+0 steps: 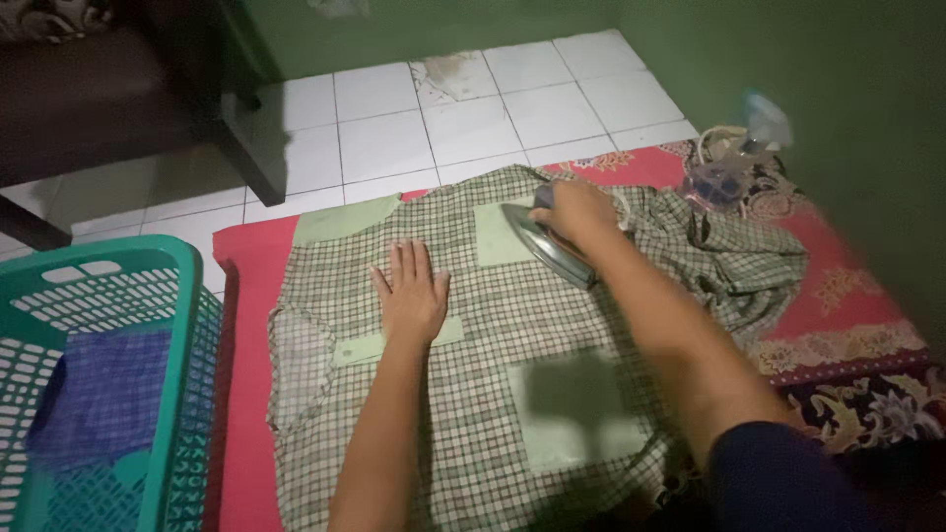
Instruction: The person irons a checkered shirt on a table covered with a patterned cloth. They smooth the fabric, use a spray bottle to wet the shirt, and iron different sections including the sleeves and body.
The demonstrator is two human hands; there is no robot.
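- Ironing in hand on a checked shirt spread flat over a red mat on the tiled floor; the garment lies with pale green patches and pocket panels showing.
- Right hand closed around the handle of a metal iron; the soleplate is set on the upper part of the shirt, just beside a pale green pocket panel.
- Left hand laid flat, fingers spread and empty, pressed on the cloth left of the iron; the fabric is held taut beneath it.
- Progress, as judged: the broad middle of the shirt looks smooth and flat; the right-hand portion is bunched and creased near the mat's patterned border, so that part seems yet to be pressed; whether the lower area has been ironed cannot be told.
- Teal laundry basket stood at the left, touching the mat's edge; a blue checked cloth is seen inside it, loosely laid.
- Spray bottle, blurred, rests at the mat's far right corner, well apart from both hands.
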